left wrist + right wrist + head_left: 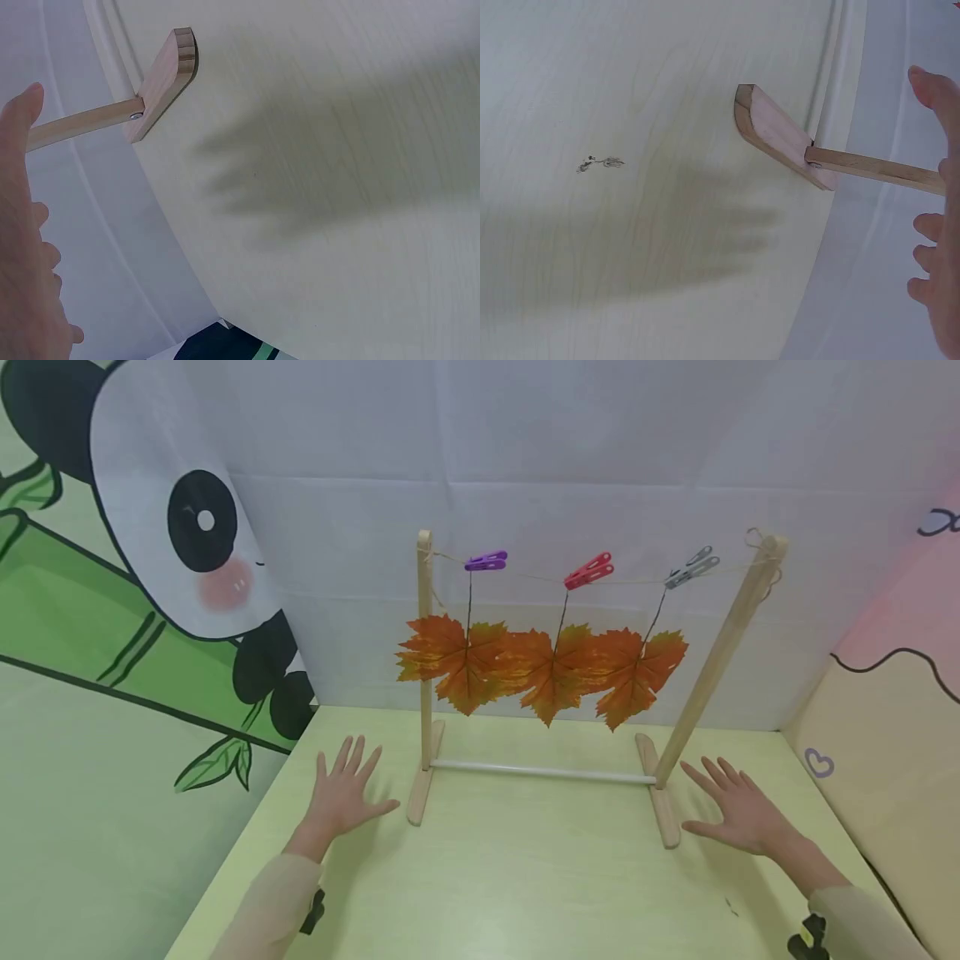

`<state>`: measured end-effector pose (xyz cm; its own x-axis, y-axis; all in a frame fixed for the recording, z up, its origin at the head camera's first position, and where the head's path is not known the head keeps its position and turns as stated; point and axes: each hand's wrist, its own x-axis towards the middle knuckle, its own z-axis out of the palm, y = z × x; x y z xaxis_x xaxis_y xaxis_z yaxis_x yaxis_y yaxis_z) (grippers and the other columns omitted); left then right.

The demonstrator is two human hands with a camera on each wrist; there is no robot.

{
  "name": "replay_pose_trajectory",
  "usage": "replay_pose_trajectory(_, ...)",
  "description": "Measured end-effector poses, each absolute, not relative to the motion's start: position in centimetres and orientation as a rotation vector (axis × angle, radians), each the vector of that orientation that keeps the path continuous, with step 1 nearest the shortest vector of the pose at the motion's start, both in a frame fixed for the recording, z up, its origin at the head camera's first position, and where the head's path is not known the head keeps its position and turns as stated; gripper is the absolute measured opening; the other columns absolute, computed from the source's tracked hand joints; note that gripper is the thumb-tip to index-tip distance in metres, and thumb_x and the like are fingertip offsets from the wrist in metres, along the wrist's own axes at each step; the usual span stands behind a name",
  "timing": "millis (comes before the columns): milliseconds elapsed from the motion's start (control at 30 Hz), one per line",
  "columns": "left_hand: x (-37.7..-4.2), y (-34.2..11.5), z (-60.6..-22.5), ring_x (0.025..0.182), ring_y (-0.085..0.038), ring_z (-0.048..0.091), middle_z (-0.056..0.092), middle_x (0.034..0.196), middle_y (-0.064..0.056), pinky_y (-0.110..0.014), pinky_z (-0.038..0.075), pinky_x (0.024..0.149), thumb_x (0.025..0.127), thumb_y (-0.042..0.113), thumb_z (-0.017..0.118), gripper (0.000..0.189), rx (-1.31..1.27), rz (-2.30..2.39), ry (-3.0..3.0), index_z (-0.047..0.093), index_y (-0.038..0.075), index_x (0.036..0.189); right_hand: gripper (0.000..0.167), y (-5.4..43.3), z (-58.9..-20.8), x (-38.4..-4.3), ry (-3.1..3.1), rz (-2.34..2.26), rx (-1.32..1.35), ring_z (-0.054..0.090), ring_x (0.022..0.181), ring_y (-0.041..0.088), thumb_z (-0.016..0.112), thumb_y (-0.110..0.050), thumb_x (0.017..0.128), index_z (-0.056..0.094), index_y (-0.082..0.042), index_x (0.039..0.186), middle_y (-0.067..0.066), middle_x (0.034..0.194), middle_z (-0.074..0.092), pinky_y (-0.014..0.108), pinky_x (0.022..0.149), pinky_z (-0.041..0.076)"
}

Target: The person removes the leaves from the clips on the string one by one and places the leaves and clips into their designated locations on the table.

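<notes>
A wooden stand [705, 672] with two posts holds a string [536, 577] between its tops. Three clothespins grip the string: a purple one [486, 561], a red one [588, 571] and a grey one [692, 568]. From them three orange maple leaves [552, 672] hang by dark stems, overlapping side by side. My left hand [343, 793], fingers spread, hovers left of the stand's left foot [426, 777]. To the right of the right foot [660, 802] is my right hand [742, 810], also spread and holding nothing. Both hands cast shadows on the table.
A white rod [540, 771] joins the two feet low over the pale wooden table [525, 877]. White cloth [562, 435] stands behind, with a panda mural [172, 510] at left and a pink and cream panel [892, 752] at right. Dark marks [600, 162] show on the tabletop.
</notes>
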<state>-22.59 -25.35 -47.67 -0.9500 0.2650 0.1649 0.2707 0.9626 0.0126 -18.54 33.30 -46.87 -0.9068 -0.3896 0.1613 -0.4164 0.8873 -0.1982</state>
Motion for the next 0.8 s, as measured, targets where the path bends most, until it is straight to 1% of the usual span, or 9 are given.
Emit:
replay_pose_trajectory(167, -23.1, -24.9, -47.1, 0.135, -0.039, 0.009, 0.018, 0.147, -0.022, -0.065, 0.000, 0.100, 0.073, 0.063, 0.058, 0.092, -0.421, -0.124, -2.974, 0.032, 0.005, 0.140, 0.084, 32.9, -46.0, -18.8, -2.911, 0.344, 0.663, 0.028, 0.123, 0.051, 0.066, -0.050, 0.075, 0.029, -0.014, 0.142, 0.032, 0.135, 0.033, 0.063, 0.094, 0.023)
replay_pose_trajectory(233, -23.2, -24.7, -46.8, 0.135, -0.039, 0.010, 0.018, 0.147, -0.023, -0.065, 0.001, 0.100, 0.073, 0.062, 0.058, 0.093, -0.432, -0.153, -2.980, 0.031, 0.004, 0.140, 0.083, 32.7, -45.7, -18.9, -2.897, 0.336, 0.677, 0.030, 0.122, 0.050, 0.066, -0.049, 0.074, 0.033, -0.011, 0.140, 0.032, 0.135, 0.034, 0.062, 0.094, 0.025)
replay_pose_trajectory(367, -23.3, -24.3, -46.3, 0.135, -0.039, 0.013, 0.021, 0.146, -0.023, -0.063, 0.006, 0.102, 0.073, 0.060, 0.059, 0.093, -0.473, -0.179, -2.975, 0.030, 0.002, 0.140, 0.083, 32.4, -45.2, -19.3, -2.862, 0.314, 0.711, 0.032, 0.121, 0.049, 0.068, -0.049, 0.073, 0.037, -0.007, 0.137, 0.031, 0.134, 0.037, 0.060, 0.093, 0.029)
replay_pose_trajectory(533, -23.6, -23.6, -45.1, 0.135, -0.036, 0.017, 0.023, 0.146, -0.021, -0.055, 0.013, 0.106, 0.074, 0.058, 0.062, 0.094, -0.550, -0.255, -2.953, 0.027, 0.000, 0.141, 0.084, 31.8, -44.5, -19.7, -2.823, 0.301, 0.750, 0.035, 0.119, 0.050, 0.069, -0.049, 0.071, 0.039, -0.004, 0.135, 0.030, 0.133, 0.039, 0.060, 0.091, 0.032)
replay_pose_trajectory(667, -23.6, -22.8, -44.0, 0.134, -0.035, 0.019, 0.025, 0.146, -0.019, -0.052, 0.016, 0.106, 0.074, 0.055, 0.064, 0.094, -0.588, -0.303, -2.929, 0.027, 0.000, 0.140, 0.084, 31.5, -43.8, -20.1, -2.821, 0.300, 0.765, 0.035, 0.120, 0.049, 0.069, -0.049, 0.072, 0.038, -0.005, 0.136, 0.030, 0.133, 0.039, 0.060, 0.091, 0.032)
replay_pose_trajectory(800, -23.7, -22.2, -43.4, 0.132, -0.035, 0.025, 0.029, 0.144, -0.020, -0.050, 0.023, 0.105, 0.073, 0.052, 0.067, 0.092, -0.642, -0.319, -2.862, 0.030, 0.000, 0.139, 0.085, 31.2, -43.2, -20.4, -2.811, 0.299, 0.784, 0.037, 0.119, 0.049, 0.070, -0.050, 0.071, 0.037, -0.006, 0.137, 0.032, 0.131, 0.040, 0.060, 0.090, 0.033)
